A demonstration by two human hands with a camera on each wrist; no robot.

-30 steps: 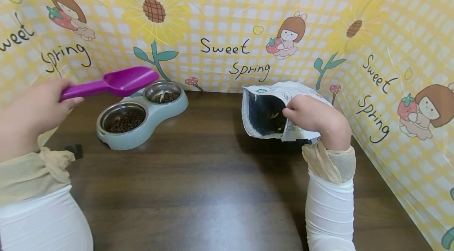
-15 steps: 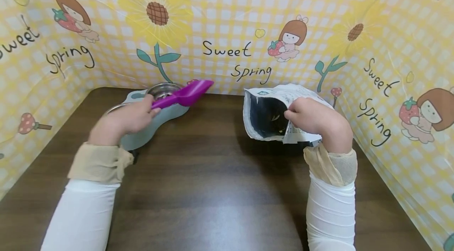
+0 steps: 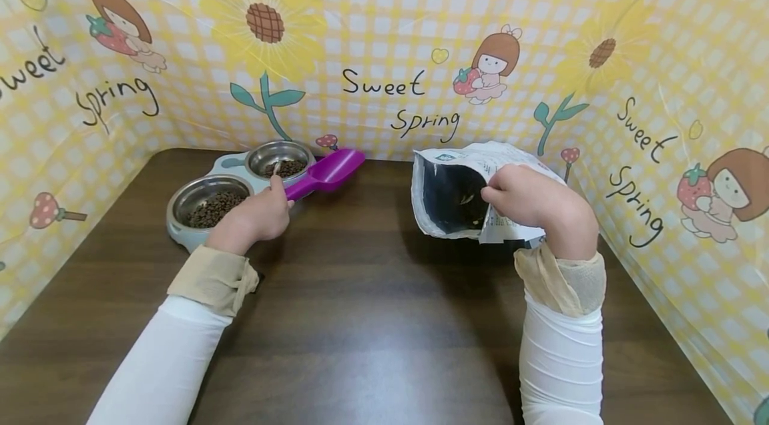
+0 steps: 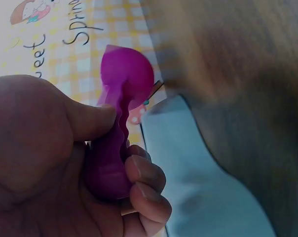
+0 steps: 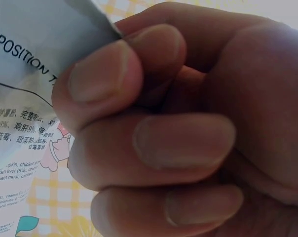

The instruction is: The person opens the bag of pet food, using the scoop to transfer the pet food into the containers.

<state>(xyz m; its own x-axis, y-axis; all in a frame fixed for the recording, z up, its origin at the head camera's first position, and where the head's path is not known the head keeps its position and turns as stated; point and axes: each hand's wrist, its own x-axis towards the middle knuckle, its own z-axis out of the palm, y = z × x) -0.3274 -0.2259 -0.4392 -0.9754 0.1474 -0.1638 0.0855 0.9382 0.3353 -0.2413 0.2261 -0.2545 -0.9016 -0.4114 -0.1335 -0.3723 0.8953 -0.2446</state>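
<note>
My left hand (image 3: 257,219) grips the handle of a purple scoop (image 3: 338,170), whose blade points right, away from the bowls. Its wavy-edged handle lies across the curled fingers (image 4: 146,170) in the left wrist view. Beside that hand stands a pale blue double pet feeder (image 3: 180,230) with two steel bowls. Brown kibble (image 3: 215,209) lies in the near bowl; the far bowl (image 3: 255,159) holds kibble with some pale bits. At the right, my right hand (image 3: 535,201) pinches the edge of a white pet food bag (image 3: 498,151), its dark mouth facing left. Printed text shows on the bag (image 5: 20,98).
A dark wooden table (image 3: 360,305) carries everything. Yellow checked cloth (image 3: 372,25) with printed flowers and figures rises behind it and along both sides. Bare tabletop lies between the feeder and the bag.
My left hand has brought the scoop from the far left, past the bowls, to the feeder's right side, then slightly down. The right hand keeps holding the bag in place.
</note>
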